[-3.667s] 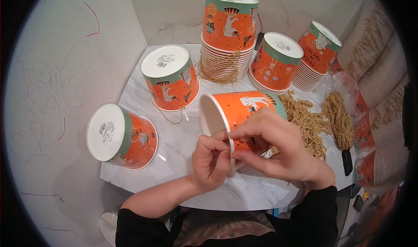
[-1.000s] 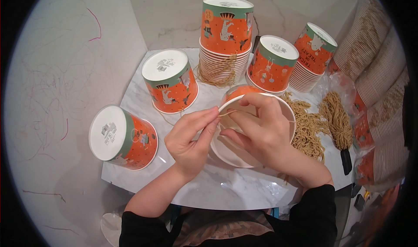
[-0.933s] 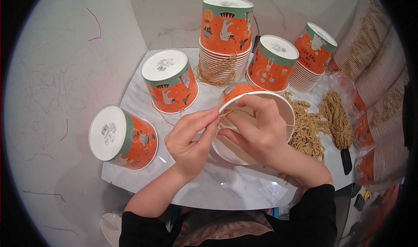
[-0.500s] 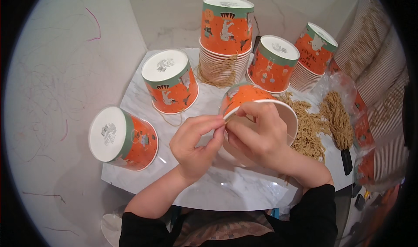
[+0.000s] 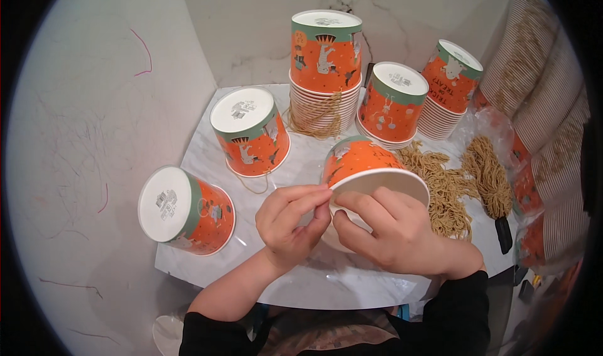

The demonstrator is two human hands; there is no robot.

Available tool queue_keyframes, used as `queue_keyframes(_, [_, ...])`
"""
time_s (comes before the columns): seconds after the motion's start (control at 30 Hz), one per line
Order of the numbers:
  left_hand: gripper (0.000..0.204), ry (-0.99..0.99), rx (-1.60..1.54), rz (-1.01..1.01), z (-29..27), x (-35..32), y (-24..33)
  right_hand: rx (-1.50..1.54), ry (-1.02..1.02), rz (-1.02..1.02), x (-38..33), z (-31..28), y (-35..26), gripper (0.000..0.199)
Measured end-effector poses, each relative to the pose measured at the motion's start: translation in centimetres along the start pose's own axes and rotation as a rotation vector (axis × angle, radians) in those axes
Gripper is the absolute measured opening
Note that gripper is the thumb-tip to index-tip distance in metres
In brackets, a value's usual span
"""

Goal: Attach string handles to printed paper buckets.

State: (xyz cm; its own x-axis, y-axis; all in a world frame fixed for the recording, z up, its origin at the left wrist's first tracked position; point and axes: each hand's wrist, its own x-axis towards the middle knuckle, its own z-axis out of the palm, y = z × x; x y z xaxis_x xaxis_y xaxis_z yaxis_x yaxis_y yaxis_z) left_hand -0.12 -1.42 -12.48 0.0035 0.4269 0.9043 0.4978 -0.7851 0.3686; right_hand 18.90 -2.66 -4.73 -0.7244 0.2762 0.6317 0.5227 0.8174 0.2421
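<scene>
Both hands pinched at the rim of one tilted paper bucket.

I read the step as fitting a cord handle at the rim of the orange paper bucket with a white inside [image 5: 367, 167], which lies tipped toward me at the marble tabletop's [image 5: 326, 280] centre. My left hand [image 5: 290, 221] and right hand [image 5: 389, 233] each close fingertips on its near rim. Loose tan cords [image 5: 449, 189] lie at three o'clock; upturned buckets [image 5: 251, 130] stand at ten. Next, I judge, a steady pinch and a careful pull.
</scene>
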Motion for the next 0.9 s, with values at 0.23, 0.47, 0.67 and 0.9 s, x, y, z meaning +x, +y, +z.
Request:
queue_keyframes(0.23, [0.031,0.006,-0.057,-0.023,0.0,-0.5,0.2,0.027,0.108,0.002,-0.3,0.6,0.3,0.025])
queue_keyframes(0.47, [0.028,0.031,-0.110,-0.040,0.3,-0.9,0.7,0.128,0.043,0.020,-0.5,-0.2,0.4,0.034])
queue_keyframes(0.67, [0.030,0.065,-0.346,-0.039,0.1,-1.3,0.7,0.109,0.066,-0.028,-0.1,-0.5,0.6,0.031])
queue_keyframes(0.9, [0.028,-0.167,-0.485,-0.053,-0.9,-0.2,1.1,0.047,0.208,-0.086,0.2,-1.0,0.8,0.025])
